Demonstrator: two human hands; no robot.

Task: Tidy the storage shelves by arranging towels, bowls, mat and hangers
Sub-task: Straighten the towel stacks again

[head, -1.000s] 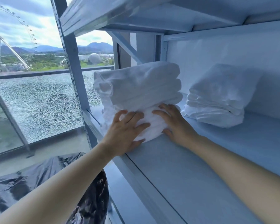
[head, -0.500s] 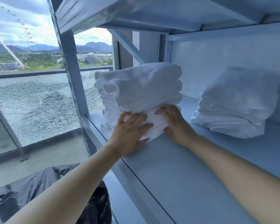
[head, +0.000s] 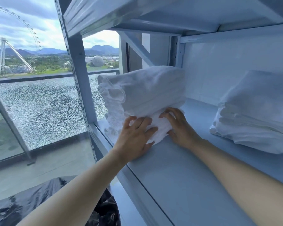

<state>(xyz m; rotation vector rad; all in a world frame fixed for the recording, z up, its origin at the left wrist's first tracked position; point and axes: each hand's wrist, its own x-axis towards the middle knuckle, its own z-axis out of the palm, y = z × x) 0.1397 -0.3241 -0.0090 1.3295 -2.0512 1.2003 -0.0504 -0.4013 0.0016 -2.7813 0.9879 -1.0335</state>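
A stack of folded white towels sits at the left end of a white metal shelf. My left hand lies flat against the stack's lower front, fingers spread on the bottom towel. My right hand presses the same bottom towel from the right side, fingers curled onto it. A second stack of white towels rests further right on the same shelf, apart from both hands.
The shelf's perforated upright post stands just left of the towels, and the shelf above hangs low overhead. A black plastic bag lies below left. A cracked glass balcony panel is behind the post.
Both hands have stayed on the left stack's bottom towel and shifted slightly. The camera has moved closer and a little left.
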